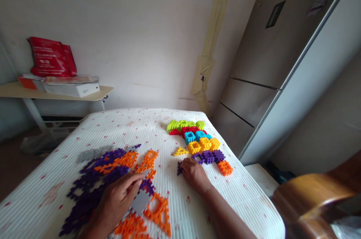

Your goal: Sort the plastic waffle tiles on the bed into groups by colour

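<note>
A: Report the state of each hand and the piece it is handling.

B: The right hand [194, 174] is resting at centre frame on the tabletop [248, 194]. Its grip is closing around a small purple piece [179, 168], which is showing at the fingertips just below and left of the assembled block strip [200, 142]. The left hand [118, 198] is lying lower left of centre, fingers spread flat and pressing on a grey square tile [140, 202]; it is pinching nothing.

A: What is surrounding them?

B: Orange triangular frames [158, 212] are lying beside the grey tile, and a loose heap of purple pieces [90, 190] is spreading toward the lower left. A single yellow piece [181, 152] is sitting just left of the strip. The strip is running toward the upper right in green, red, blue, yellow, purple and orange rows.

A: State the hazards.

B: In my judgement, the strip is lying near the right tabletop edge, so a sideways push from the right wrist could be sliding the orange end block [225, 167] off it. The ribbed cloth is giving an uneven base, so pressing a piece in could be separating neighbouring joints. The left palm could be dragging loose pieces.
</note>
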The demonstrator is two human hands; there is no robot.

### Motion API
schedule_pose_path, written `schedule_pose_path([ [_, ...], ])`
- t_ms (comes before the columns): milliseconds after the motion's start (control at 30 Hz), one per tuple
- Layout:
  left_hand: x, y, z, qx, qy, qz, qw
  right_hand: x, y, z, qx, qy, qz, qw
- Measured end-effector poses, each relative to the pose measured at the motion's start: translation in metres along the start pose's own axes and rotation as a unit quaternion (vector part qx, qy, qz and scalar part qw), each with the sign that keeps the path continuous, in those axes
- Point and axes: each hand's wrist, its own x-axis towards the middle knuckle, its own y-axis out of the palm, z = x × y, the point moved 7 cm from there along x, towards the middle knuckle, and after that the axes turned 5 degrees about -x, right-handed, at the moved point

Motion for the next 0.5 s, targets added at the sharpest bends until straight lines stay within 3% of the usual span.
schedule_pose_path([
  [233, -0.002, 0.0, 0.004, 0.0, -0.015, 0.004, 1.0, 0.0, 0.006, -0.011, -0.034, 0.076, -0.01, 0.996],
  [500, 0.003, -0.011, 0.002, -0.042, -0.078, -0.02, 0.996, 0.006, 0.004, -0.011, -0.013, 0.086, 0.004, 0.996],
])
